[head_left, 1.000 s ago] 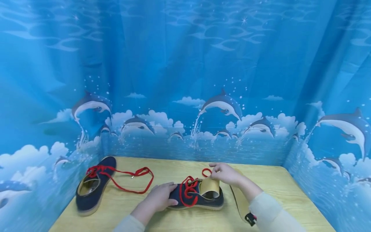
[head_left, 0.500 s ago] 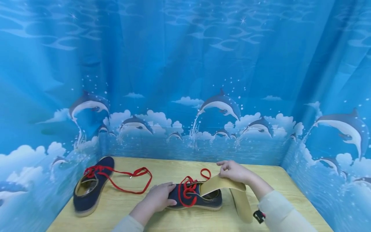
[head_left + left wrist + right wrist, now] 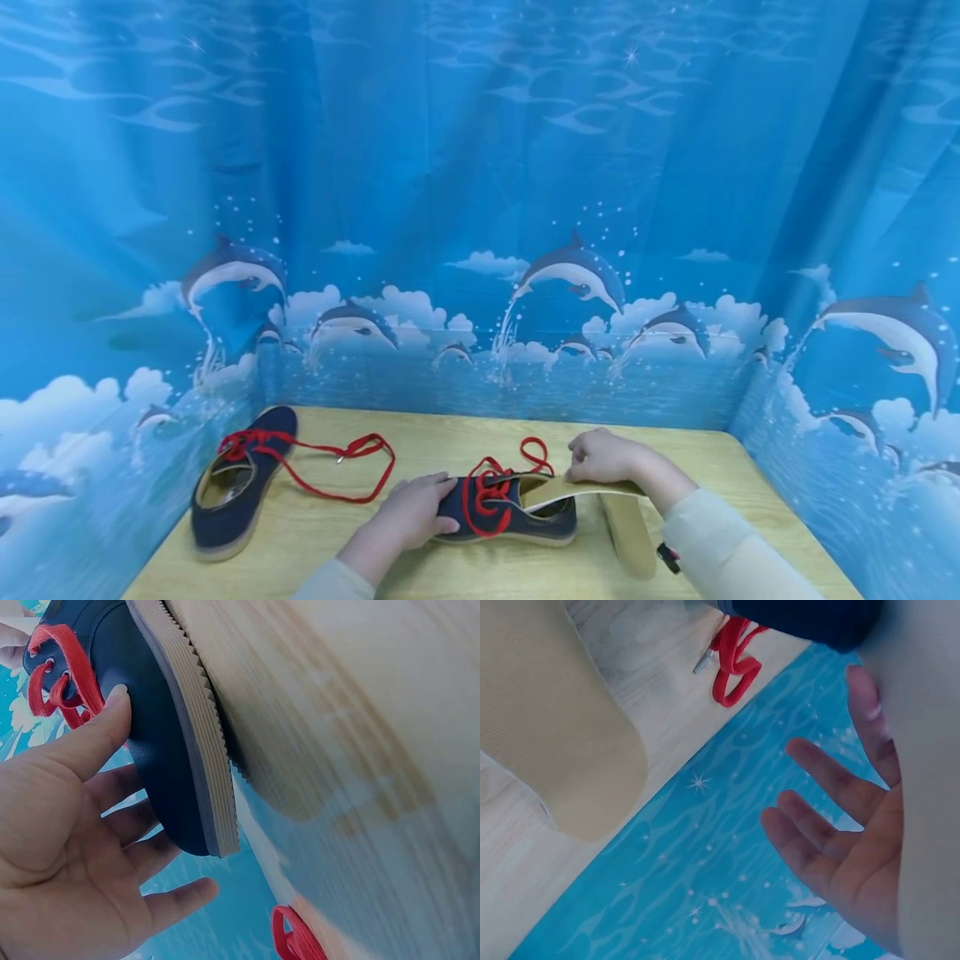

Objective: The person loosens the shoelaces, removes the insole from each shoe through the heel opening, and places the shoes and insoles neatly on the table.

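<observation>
My left hand [image 3: 412,510] grips the toe of a navy shoe [image 3: 551,529] with red laces [image 3: 492,492]. Its thumb lies over the upper [image 3: 142,720] in the left wrist view, fingers on the far side. With my right hand [image 3: 611,458] I pinch a tan insole [image 3: 562,492] by its rear part. The front end of that insole sits inside the shoe opening, while the rest slopes out over the heel. A second insole [image 3: 630,537] lies flat on the table to the right, also in the right wrist view as a tan shape [image 3: 562,735].
A matching navy shoe [image 3: 240,508] stands at the table's left side, its long red lace [image 3: 363,496] looped toward the middle. Blue dolphin-print curtains [image 3: 480,250] hang behind and beside the wooden table [image 3: 750,533]. A small black object [image 3: 667,558] is by my right sleeve.
My right hand has moved right from the shoe opening. The insole, curled upright a second ago, has flattened and now extends out rightward over the heel. My left hand has stayed on the toe.
</observation>
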Motion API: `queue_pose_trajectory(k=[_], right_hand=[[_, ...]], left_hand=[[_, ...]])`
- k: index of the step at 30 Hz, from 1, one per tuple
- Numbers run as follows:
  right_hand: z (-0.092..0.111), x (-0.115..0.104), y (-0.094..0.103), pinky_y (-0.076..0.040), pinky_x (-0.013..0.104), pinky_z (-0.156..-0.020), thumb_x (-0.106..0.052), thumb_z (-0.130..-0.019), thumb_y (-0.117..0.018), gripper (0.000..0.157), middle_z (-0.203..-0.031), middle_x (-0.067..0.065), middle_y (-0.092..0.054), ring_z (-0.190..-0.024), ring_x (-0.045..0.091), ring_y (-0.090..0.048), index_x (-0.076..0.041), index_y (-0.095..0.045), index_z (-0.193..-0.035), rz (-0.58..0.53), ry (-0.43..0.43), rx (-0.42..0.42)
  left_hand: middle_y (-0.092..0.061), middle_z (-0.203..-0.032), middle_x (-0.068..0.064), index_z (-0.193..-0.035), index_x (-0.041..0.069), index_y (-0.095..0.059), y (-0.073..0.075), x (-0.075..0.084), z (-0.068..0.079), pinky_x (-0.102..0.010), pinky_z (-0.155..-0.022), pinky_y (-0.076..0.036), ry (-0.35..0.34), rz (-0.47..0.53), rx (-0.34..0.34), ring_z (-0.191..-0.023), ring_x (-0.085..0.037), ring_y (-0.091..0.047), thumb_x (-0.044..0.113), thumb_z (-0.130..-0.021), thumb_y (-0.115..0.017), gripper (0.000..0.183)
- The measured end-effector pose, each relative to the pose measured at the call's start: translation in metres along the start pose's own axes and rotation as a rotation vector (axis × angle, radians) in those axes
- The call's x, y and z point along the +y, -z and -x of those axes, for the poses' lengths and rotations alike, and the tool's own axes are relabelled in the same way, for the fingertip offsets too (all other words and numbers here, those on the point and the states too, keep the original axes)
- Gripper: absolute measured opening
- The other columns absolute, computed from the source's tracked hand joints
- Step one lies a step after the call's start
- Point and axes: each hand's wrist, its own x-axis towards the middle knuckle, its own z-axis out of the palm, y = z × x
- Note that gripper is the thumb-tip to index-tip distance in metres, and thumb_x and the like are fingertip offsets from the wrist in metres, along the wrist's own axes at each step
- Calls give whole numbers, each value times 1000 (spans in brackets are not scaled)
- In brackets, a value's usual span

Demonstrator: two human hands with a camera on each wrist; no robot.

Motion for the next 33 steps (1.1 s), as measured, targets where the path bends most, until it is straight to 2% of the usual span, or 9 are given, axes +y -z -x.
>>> queue_pose_trajectory(k=[6,10,14,21,26,29,30,31,33], right_hand=[[1,-4,-1,-38,62,-104,-15,-84,-71,21,-128,23,-64,-129,51,-45,-14,-63,-65,38,9,-4],[11,1,4,-45,56,-94,-15,-85,-72,23,-129,26,-62,-127,50,-49,-12,-62,-65,14,23,-24],[23,8,12,-46,50,-85,-15,-87,-72,23,-131,26,-60,-126,49,-51,-12,-61,-67,-25,26,-37],[41,23,30,-42,63,-99,-18,-92,-69,22,-139,26,-54,-132,55,-40,-12,-61,-72,-90,-29,-18],[55,40,42,-40,66,-102,-20,-96,-64,17,-144,27,-50,-135,58,-35,-11,-66,-82,-151,-67,2],[64,52,47,-43,60,-98,-22,-98,-61,19,-143,28,-49,-134,58,-35,-11,-67,-84,-163,-94,41],[67,56,48,-45,57,-94,-24,-98,-60,21,-143,30,-49,-131,57,-40,-10,-65,-83,-165,-103,58],[70,60,47,-47,52,-90,-25,-99,-60,23,-142,31,-49,-127,53,-46,-10,-63,-82,-166,-114,77],[74,68,43,-48,43,-78,-26,-99,-59,28,-138,32,-52,-107,44,-58,-9,-58,-77,-186,-142,123]], left_hand=[[-52,-147,-13,-144,10,-56,2,2,0,-63,-109,-36,5,-6,-2,-133,-38,-49,41,-88,-75,66],[-52,-147,-13,-144,11,-56,3,4,0,-62,-109,-36,8,-11,-10,-134,-37,-49,42,-88,-74,66],[-52,-148,-12,-144,13,-56,3,4,0,-62,-110,-35,14,-8,-26,-135,-35,-48,42,-89,-74,66],[-51,-148,-13,-144,12,-56,4,2,1,-62,-111,-34,17,0,-18,-135,-37,-48,41,-88,-74,66],[-52,-147,-13,-144,11,-56,6,3,2,-62,-110,-35,5,-12,-11,-134,-37,-48,42,-89,-74,66],[-52,-147,-13,-144,11,-56,5,3,2,-62,-110,-35,-1,-5,-10,-134,-38,-48,42,-89,-74,66],[-52,-147,-14,-144,10,-56,5,3,2,-62,-110,-35,-1,-3,-9,-134,-38,-48,42,-89,-74,66],[-52,-147,-14,-144,11,-56,4,3,2,-62,-110,-35,0,-2,-8,-134,-38,-48,42,-89,-74,66],[-52,-147,-13,-144,11,-56,4,2,2,-62,-110,-35,3,-4,-10,-134,-38,-48,42,-89,-74,66]])
